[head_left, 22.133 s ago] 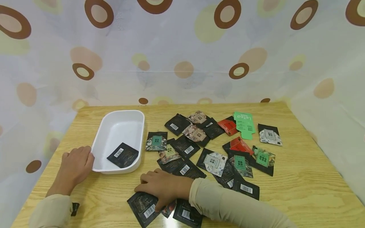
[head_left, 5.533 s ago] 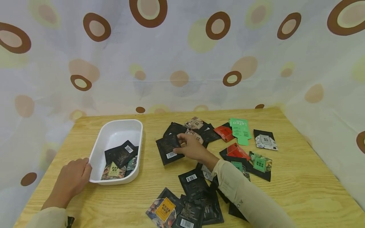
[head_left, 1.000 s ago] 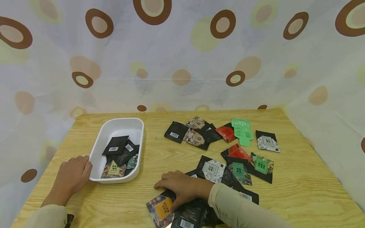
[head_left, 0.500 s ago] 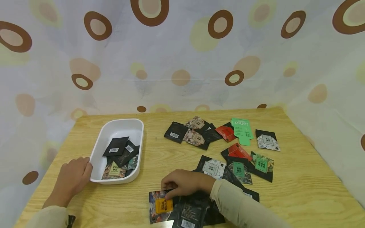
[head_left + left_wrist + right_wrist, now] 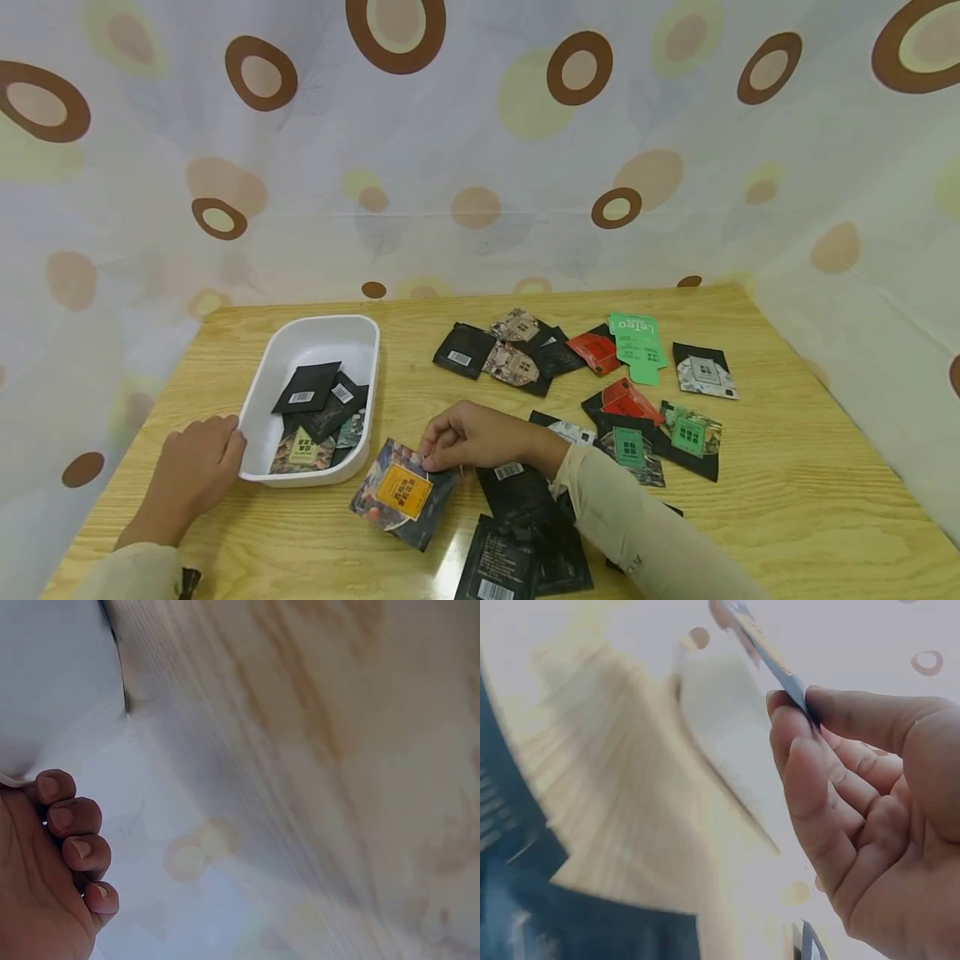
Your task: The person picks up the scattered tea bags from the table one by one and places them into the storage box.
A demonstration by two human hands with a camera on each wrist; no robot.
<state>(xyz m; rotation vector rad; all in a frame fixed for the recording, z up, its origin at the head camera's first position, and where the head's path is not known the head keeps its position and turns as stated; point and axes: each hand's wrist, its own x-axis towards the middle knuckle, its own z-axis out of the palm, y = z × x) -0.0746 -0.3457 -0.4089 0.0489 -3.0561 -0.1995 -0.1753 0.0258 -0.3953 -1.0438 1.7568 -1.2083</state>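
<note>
My right hand (image 5: 480, 437) pinches a tea sachet (image 5: 405, 493) with a yellow label between thumb and fingers, lifted off the table between the tray and the dark pile. The right wrist view shows this sachet (image 5: 769, 656) edge-on at the fingertips. With curled fingers, my left hand (image 5: 197, 467) holds the near left corner of a white plastic tray (image 5: 330, 340); in the left wrist view the fingers (image 5: 79, 814) bend at its rim. Inside the tray lie several sachets, a black one (image 5: 306, 387) on top and one with a pale yellow label (image 5: 302, 450) below.
Black sachets (image 5: 498, 554) overlap near the front edge, partly under the right forearm. Further back lie more sachets (image 5: 463, 348), red-labelled ones (image 5: 596, 348), green-labelled ones (image 5: 690, 435) and a green LeTea card (image 5: 639, 337). A patterned cloth (image 5: 480, 150) hangs behind the table.
Over the last second my right hand has picked the yellow-labelled sachet off the pile and raised it leftward. The tray holds more sachets than at first. My left hand stays at the tray.
</note>
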